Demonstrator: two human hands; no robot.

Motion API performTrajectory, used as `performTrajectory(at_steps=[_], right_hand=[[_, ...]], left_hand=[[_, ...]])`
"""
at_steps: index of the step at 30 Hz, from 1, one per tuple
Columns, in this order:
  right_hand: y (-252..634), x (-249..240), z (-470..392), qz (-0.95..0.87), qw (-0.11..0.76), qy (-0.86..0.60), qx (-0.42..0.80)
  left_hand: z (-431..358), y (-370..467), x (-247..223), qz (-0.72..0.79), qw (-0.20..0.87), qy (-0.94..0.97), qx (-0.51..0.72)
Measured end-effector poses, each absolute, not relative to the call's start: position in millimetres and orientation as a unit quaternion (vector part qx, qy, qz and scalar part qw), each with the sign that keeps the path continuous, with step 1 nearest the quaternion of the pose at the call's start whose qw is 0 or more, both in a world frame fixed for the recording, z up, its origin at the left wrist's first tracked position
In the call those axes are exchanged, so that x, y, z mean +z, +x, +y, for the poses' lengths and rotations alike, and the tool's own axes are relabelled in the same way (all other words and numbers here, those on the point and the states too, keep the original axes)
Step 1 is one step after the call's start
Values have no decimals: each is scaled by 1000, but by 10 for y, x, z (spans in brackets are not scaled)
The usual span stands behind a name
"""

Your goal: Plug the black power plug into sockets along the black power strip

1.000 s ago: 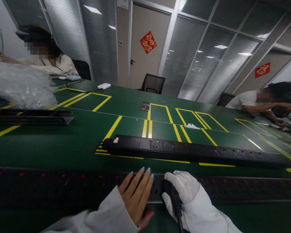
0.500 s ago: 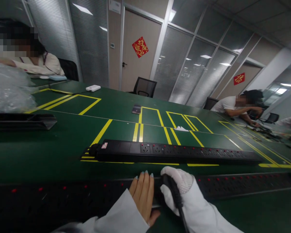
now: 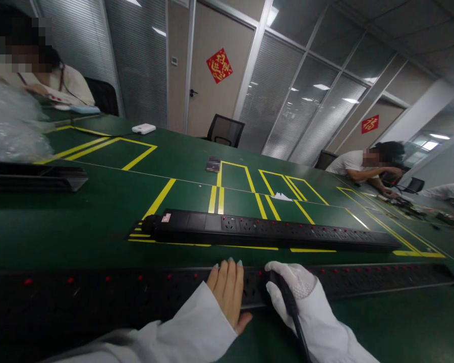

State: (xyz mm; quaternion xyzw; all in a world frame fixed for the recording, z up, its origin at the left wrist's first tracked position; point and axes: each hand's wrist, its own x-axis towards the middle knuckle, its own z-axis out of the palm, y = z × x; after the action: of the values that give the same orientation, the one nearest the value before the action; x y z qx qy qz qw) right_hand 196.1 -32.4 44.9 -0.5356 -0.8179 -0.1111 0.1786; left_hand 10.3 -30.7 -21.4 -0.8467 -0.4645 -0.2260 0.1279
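A long black power strip with red switches lies across the near edge of the green table. My bare left hand rests flat on top of it, fingers together. Just to its right, my white-gloved right hand grips a black plug with its cable, held against the strip's sockets. A second black power strip lies parallel a little farther away.
Yellow tape lines mark boxes on the table. A black tray and crumpled clear plastic sit at the left. A white device and a small dark item lie farther back. Other people work at the far left and right.
My right hand with the plug has shifted slightly right along the near strip. My left hand stays flat on it. The view has turned a little to the right.
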Motion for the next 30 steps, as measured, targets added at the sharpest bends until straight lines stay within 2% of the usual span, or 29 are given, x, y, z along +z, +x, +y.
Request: performTrajectory(at_steps=[10, 18, 23, 27, 30], right_hand=[[1958, 389, -296, -833, 149, -521, -110], [2051, 196, -235, -842, 216, -453, -198], [2052, 191, -215, -844, 208, -445, -215], [2011, 224, -221, -834, 250, -422, -253], [1987, 262, -254, -833, 249, -425, -251]], left_hand=[[-304, 111, -227, -461, 129, -843, -247], [-320, 155, -206, -475, 124, -830, -264], [-309, 366, -190, -487, 120, -824, -264], [-290, 527, -251, -486, 134, -820, -269], [-269, 545, -323, -471, 155, -823, -278]])
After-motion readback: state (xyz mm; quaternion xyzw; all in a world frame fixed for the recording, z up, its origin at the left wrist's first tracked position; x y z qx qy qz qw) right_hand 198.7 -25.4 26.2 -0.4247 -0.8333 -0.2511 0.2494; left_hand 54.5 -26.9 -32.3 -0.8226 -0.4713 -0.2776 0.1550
